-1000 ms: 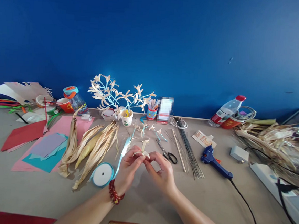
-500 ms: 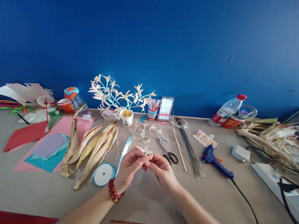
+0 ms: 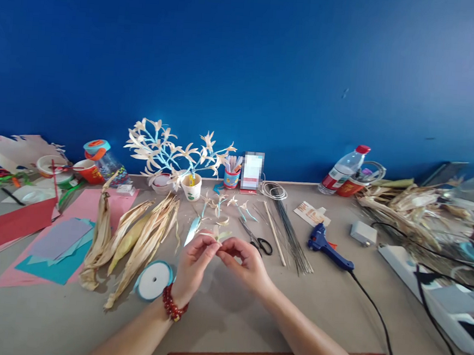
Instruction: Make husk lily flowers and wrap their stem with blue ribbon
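Observation:
Both my hands meet above the middle of the grey table. My left hand, with a red bead bracelet at the wrist, pinches a small pale husk flower. My right hand pinches the same flower from the right, fingers curled. A light blue ribbon runs from the flower area down to a ribbon spool beside my left wrist. Dried corn husks lie just left of my hands. Black-handled scissors lie just beyond my right hand.
A white cup with a branch of husk flowers stands at the back. Coloured paper sheets lie at the left. Thin wires and sticks, a blue glue gun with its cable, a water bottle, a power strip and more husks fill the right.
My hands have turned the small flower, and its petals now stick up less above my fingers. The view has shifted slightly to the right and down.

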`<state>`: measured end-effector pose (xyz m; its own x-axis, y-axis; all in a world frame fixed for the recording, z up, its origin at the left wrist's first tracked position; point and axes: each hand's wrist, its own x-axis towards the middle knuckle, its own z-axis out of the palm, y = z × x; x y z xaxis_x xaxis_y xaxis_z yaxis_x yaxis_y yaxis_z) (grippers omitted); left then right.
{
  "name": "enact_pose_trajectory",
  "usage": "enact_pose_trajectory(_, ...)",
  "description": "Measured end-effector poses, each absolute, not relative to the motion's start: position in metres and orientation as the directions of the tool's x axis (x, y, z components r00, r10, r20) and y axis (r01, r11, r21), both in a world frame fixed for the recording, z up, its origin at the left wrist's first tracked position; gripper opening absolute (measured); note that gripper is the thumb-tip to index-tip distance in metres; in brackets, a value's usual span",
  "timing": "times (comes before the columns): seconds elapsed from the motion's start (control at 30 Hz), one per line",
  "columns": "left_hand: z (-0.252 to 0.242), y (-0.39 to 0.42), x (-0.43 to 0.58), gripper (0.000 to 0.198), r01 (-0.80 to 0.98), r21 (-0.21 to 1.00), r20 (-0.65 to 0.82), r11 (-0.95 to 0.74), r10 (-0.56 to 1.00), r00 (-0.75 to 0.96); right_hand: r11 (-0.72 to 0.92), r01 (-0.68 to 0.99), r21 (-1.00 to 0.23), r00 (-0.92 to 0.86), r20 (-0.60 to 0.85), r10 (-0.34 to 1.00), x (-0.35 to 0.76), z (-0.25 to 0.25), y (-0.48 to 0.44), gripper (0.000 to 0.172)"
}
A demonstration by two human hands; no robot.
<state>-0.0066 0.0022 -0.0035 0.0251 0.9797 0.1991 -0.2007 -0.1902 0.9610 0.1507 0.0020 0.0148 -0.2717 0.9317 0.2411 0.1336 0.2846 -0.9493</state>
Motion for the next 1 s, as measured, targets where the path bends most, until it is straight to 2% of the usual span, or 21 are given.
enact_pose_trajectory(0.1,-0.010,0.006,-0.009,0.010,-0.254,0.959,0.131,-0.128,0.991,-0.006,0.463,0.505,-0.729,-0.308,0.349,0.885,0.192,0.033,0.012,0.011)
enact_pose_trajectory(0.13,-0.011,0.007,-0.010,0.011,-0.266,0.957,0.113,-0.114,0.993,-0.017,0.441,0.631,-0.638,-0.251,0.369,0.895,0.212,0.038,0.014,0.014)
enact_pose_trajectory(0.17,-0.011,0.007,-0.010,0.012,-0.268,0.958,0.103,-0.107,0.994,-0.027,0.365,0.749,-0.554,-0.160,0.383,0.910,0.234,0.041,0.014,0.018)
enact_pose_trajectory(0.23,-0.010,0.007,-0.011,0.013,-0.253,0.961,0.103,-0.110,0.994,-0.038,0.096,0.930,-0.354,0.042,0.365,0.930,0.280,0.039,0.008,0.027)
enact_pose_trajectory(0.3,-0.008,0.007,-0.010,0.014,-0.237,0.964,0.113,-0.116,0.993,-0.028,-0.171,0.974,-0.150,0.210,0.297,0.931,0.320,0.028,-0.002,0.038)
enact_pose_trajectory(0.33,-0.007,0.006,-0.009,0.015,-0.235,0.965,0.116,-0.117,0.993,-0.018,-0.245,0.966,-0.081,0.257,0.245,0.935,0.337,0.021,-0.008,0.042)
enact_pose_trajectory(0.43,-0.006,0.005,-0.007,0.016,-0.233,0.966,0.115,-0.112,0.993,0.002,-0.282,0.959,0.015,0.278,0.114,0.954,0.370,0.000,-0.018,0.046)
enact_pose_trajectory(0.5,-0.007,0.005,-0.005,0.017,-0.226,0.967,0.119,-0.118,0.993,-0.005,-0.258,0.966,-0.023,0.259,0.083,0.962,0.382,-0.009,-0.017,0.047)
enact_pose_trajectory(0.67,-0.009,0.007,-0.007,0.019,-0.195,0.972,0.124,-0.128,0.992,-0.032,-0.183,0.954,-0.236,0.207,0.079,0.975,0.401,-0.015,-0.002,0.053)
enact_pose_trajectory(0.77,-0.008,0.006,-0.007,0.021,-0.192,0.974,0.117,-0.121,0.993,-0.033,-0.179,0.915,-0.361,0.221,0.077,0.972,0.414,-0.011,0.007,0.045)
enact_pose_trajectory(0.9,-0.006,0.003,-0.005,0.018,-0.205,0.971,0.127,-0.125,0.992,-0.003,-0.231,0.772,-0.592,0.307,0.028,0.951,0.430,-0.003,0.016,0.022)
enact_pose_trajectory(0.93,-0.006,0.003,-0.005,0.018,-0.204,0.970,0.135,-0.131,0.991,0.006,-0.249,0.714,-0.654,0.333,0.004,0.943,0.434,0.000,0.019,0.020)
enact_pose_trajectory(1.0,-0.005,0.003,-0.004,0.018,-0.202,0.969,0.151,-0.144,0.988,0.020,-0.275,0.583,-0.765,0.376,-0.047,0.925,0.440,0.004,0.022,0.026)
